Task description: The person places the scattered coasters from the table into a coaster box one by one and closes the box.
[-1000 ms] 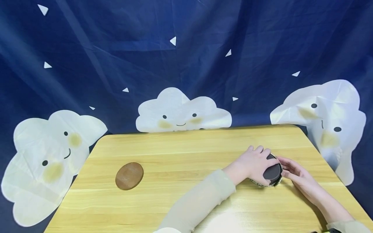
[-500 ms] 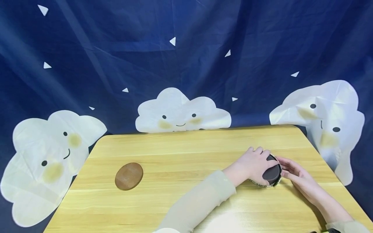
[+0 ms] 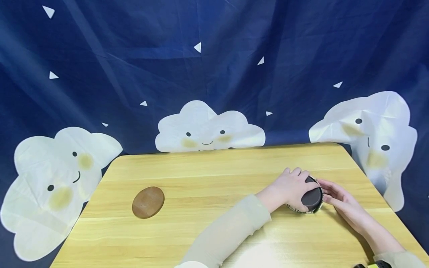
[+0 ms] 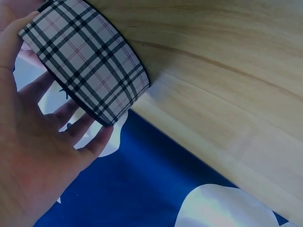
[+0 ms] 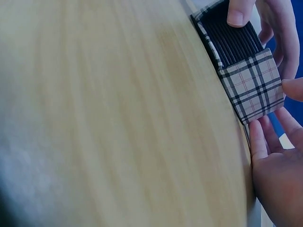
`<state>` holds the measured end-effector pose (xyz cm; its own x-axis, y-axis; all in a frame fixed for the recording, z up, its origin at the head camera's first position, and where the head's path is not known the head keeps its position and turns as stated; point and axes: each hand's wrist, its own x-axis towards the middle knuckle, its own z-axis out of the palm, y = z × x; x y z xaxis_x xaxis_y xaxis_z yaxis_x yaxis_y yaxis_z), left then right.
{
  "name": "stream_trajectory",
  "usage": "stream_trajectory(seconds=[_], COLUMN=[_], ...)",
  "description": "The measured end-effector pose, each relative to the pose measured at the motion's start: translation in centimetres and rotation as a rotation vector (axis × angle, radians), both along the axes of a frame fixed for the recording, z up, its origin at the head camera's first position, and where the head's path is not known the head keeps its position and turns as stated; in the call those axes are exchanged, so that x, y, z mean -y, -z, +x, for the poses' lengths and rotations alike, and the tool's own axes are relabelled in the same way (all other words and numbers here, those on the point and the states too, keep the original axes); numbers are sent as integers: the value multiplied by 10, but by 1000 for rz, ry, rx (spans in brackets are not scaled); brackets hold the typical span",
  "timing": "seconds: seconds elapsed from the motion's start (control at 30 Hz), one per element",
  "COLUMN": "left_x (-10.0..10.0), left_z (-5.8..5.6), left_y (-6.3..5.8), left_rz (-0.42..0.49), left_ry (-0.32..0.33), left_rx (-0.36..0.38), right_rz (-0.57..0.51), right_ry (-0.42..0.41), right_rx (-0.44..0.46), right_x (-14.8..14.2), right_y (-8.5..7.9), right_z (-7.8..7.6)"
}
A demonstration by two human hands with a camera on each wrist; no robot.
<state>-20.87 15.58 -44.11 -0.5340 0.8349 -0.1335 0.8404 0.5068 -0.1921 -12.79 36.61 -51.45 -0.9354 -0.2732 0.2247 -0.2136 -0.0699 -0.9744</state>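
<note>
A round plaid coaster holder [image 5: 255, 85] stands at the right part of the table, with a stack of black coasters [image 5: 232, 40] showing through its open side in the right wrist view. Over its top lies my left hand [image 3: 295, 191], fingers spread round the far rim and thumb against the black stack. From the right, my right hand [image 3: 346, 206] holds the plaid wall between thumb and fingertips. In the left wrist view the plaid wall [image 4: 83, 56] fills the upper left. A brown round coaster [image 3: 148, 203] lies flat at the left of the table, apart from both hands.
The wooden table [image 3: 214, 230] has rounded far corners. Behind it hangs a dark blue curtain [image 3: 167, 74] with white clouds and small triangles. Something black and yellow [image 3: 377, 265] shows by the right sleeve at the bottom edge.
Both hands keep their places round the coaster holder. The whole head view shifts very slightly, and more of the black and yellow thing by the right sleeve shows.
</note>
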Motion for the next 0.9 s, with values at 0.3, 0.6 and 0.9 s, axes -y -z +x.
stream_trajectory(seconds=[0.3, 0.6, 0.9], left_x=[3, 14, 48], left_z=[0, 1, -11], left_y=[-4, -9, -23], left_rz=[-3, 8, 58], left_ry=[-6, 1, 15], left_rx=[8, -38, -132], right_rz=[7, 14, 10], right_ry=[8, 2, 14], right_rx=[-4, -10, -4], right_x=[-1, 0, 0], right_y=[0, 0, 1], right_z=[-2, -2, -1])
